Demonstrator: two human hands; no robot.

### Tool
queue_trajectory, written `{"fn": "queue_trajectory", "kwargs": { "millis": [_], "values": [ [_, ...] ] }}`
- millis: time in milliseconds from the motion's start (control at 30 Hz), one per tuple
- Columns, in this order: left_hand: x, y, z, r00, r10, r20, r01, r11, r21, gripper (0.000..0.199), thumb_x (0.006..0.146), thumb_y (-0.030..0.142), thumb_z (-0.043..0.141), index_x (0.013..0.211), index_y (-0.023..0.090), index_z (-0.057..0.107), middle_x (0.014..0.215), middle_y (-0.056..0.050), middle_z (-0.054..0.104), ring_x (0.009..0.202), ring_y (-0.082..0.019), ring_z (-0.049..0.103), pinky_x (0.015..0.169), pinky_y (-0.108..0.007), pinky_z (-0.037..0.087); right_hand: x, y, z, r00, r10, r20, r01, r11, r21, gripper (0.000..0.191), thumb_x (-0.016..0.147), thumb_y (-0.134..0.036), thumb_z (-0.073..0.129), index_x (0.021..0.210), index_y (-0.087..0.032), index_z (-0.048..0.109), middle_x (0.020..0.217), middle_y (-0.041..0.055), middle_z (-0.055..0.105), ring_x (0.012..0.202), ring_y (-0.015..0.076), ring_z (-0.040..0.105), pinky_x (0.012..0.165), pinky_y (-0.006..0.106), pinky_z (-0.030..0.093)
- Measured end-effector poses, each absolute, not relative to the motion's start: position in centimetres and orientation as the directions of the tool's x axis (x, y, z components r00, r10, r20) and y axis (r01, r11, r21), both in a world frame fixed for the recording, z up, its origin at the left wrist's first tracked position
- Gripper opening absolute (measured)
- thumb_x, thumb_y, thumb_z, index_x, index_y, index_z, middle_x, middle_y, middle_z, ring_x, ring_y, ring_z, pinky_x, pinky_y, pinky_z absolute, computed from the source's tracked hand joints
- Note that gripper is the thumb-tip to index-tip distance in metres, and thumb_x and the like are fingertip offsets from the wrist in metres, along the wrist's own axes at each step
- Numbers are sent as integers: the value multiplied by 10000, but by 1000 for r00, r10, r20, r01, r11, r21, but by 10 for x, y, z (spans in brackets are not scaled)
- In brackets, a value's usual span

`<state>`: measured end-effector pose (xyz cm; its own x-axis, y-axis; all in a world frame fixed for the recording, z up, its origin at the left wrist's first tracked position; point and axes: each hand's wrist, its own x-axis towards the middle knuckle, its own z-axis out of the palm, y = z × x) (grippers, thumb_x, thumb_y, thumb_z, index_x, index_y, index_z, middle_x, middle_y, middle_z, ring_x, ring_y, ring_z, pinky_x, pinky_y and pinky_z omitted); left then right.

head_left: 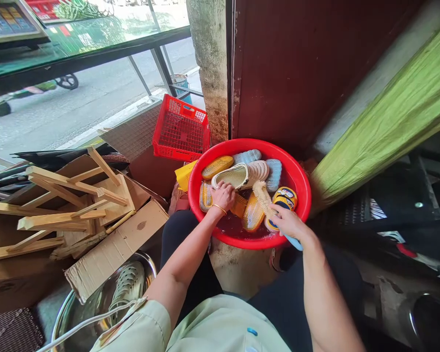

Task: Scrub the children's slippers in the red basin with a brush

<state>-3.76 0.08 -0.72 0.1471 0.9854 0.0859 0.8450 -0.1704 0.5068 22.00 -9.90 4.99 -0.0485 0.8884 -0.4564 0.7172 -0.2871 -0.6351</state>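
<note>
Before my knees sits the basin (pixel 303 188), slippers (pixel 242 174) in it; crate (pixel 181 129) behind-left, cardboard box (pixel 117 244) and metal bowl (pixel 95 303) lower left.

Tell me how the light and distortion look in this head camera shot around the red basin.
Head view: daylight falls evenly on the red basin and both hands, left hand, right hand; the street top left is washed out; wide-angle bending curves the edges; right side sits in deep shadow.

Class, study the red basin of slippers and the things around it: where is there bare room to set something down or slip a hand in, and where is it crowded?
Inside the red basin, open water lies along the near rim, between the left hand and right hand. Bare floor shows before the basin, between the knees. The basin's far half is packed with slippers; cardboard and wood scraps crowd the left.
</note>
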Motion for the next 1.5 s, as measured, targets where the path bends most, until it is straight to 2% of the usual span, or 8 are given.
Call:
{"fn": "queue_trajectory", "kwargs": {
  "millis": [233,433,600,800,933,1067,1233,1500],
  "values": [
    [-32,-23,3,305,952,30,819,-278,502,255,960,223,475,1020,255,721,1135,-105,753,1355,-355,484,1127,-696,161,213,-89,54,48,988,-148,655,-142,-742,650,990,-439,481,1589,-197,409,1030,88,754,624,181,677,643,294,553],
    [-38,-46,8,393,918,-49,733,-280,620,258,975,313,500,993,269,753,1121,-99,761,1268,-348,592,1071,-578,346,170,-78,45,-82,994,-79,836,25,-548,543,1010,-296,432,1543,-208,496,1327,135,697,1152,256,678,976,333,510],
    [-52,-43,-1,419,907,-41,543,-214,812,278,937,408,570,1073,246,750,947,-89,765,921,-256,717,905,-385,509,160,-73,52,-21,978,-206,959,-39,-280,604,999,-231,429,1602,-225,408,1189,147,750,1100,272,700,943,350,506],
    [-75,7,-16,-101,995,-20,575,75,815,317,930,374,556,1162,217,704,985,-93,734,878,-233,695,884,-374,533,180,-77,62,-9,975,-224,962,-53,-270,574,998,-264,440,1571,-233,465,1199,154,755,1082,302,708,916,377,514],
    [-72,24,-23,45,993,-111,759,38,650,243,909,409,593,930,224,749,944,-121,752,1026,-307,686,952,-394,485,192,-90,61,-31,966,-258,955,-48,-294,577,977,-269,482,1553,-252,489,1194,138,762,1057,300,718,893,365,520],
    [-65,31,-33,28,964,-266,782,145,606,436,910,579,552,808,196,735,972,-194,754,1089,-365,689,947,-405,467,195,-100,61,-11,969,-247,953,-65,-297,612,962,-249,489,1572,-244,453,1170,127,769,1034,291,723,871,343,522],
    [-57,31,-47,91,917,-388,596,262,759,513,825,706,614,716,212,696,791,-120,727,978,-316,694,870,-352,483,177,-102,60,-60,986,-154,930,-1,-367,597,1006,-260,417,1602,-235,396,1236,133,739,1069,276,710,899,335,512],
    [-39,24,-58,184,899,-397,242,350,905,611,721,776,698,830,177,649,684,4,577,655,-151,554,629,-277,479,159,-91,55,-76,963,-258,953,-6,-303,599,988,-225,453,1579,-320,438,1184,92,764,1076,256,713,902,325,507]
  ]
}}
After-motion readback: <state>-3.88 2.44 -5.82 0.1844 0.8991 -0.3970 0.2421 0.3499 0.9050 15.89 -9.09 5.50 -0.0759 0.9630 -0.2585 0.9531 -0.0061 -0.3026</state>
